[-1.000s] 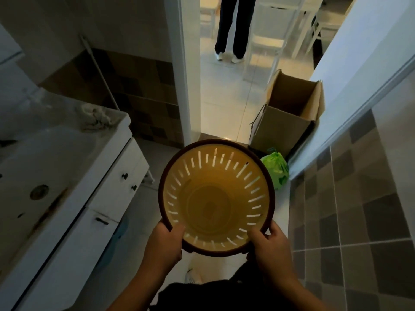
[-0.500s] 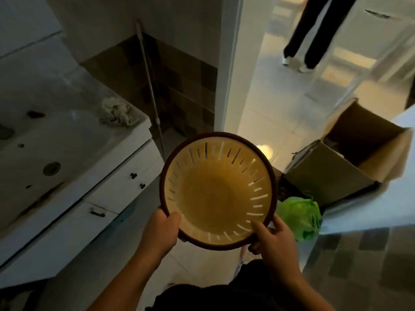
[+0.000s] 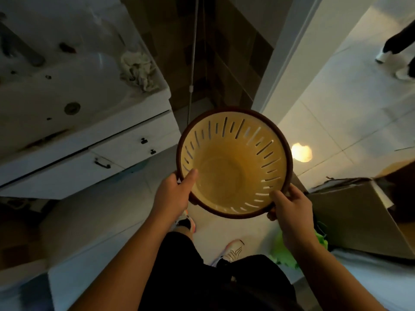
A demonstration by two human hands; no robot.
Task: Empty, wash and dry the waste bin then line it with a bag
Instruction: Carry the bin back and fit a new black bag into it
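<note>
No writing, label, brand or number can be read anywhere — not on the waste bin [image 3: 233, 162], the cardboard box [image 3: 350, 216] or the sink cabinet [image 3: 94, 153].

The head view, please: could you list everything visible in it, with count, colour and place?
waste bin: one, yellow with a brown rim and slotted wall, empty, held up at centre.
sink: one, white, upper left.
rag: one, pale, crumpled on the sink's right corner.
cabinet: one, white with dark handles, under the sink.
pole: one, pale, leaning in the tiled corner.
cardboard box: one, brown, on the floor at right.
green bag: one, bright green, beside the box, partly hidden by the right arm.
other person's feet: dark trousers, white shoes, top right.
left hand: grips the bin's near-left rim.
right hand: grips the near-right rim.
</note>
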